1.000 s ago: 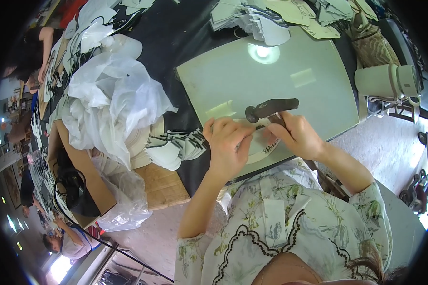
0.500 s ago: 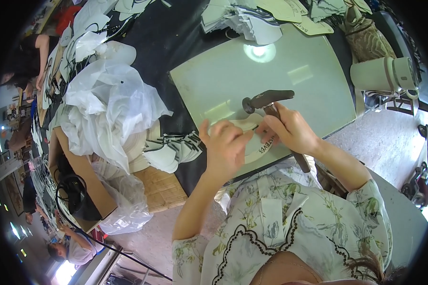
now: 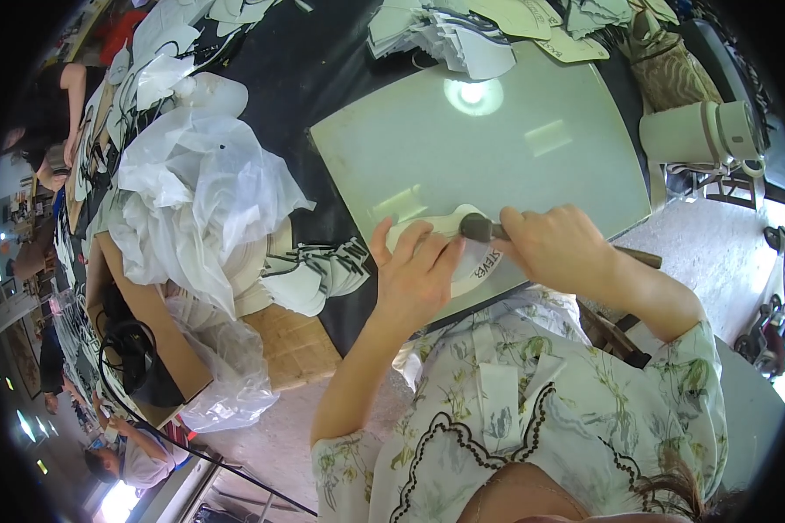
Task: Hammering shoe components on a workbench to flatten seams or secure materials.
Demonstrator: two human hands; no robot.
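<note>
On the pale green board (image 3: 576,166) lies a curved, off-white cut piece (image 3: 473,277), like a part of a shoe upper, with dark lettering near one edge. My left hand (image 3: 414,279) rests on its left side, fingers stretched and apart, the fingertips pointing at the hammer. Gripped in my right hand (image 3: 560,248) is a hammer (image 3: 477,228). Its dark head is down at the piece, just right of my left fingertips; whether it touches cannot be made out. My right fingers hide most of the handle.
Stacked white pieces with dark edges (image 3: 314,283) and a crumpled plastic bag (image 3: 205,192) lie left of the board. An open cardboard box (image 3: 161,349) stands beyond them. More cut pieces (image 3: 445,44) lie at the back; a cream flask (image 3: 689,135) is at right. Other people are far left.
My right hand has swung the hammer down, its head dropping from above the board to the piece. My left hand stays on the piece, its fingers slightly lower and straighter.
</note>
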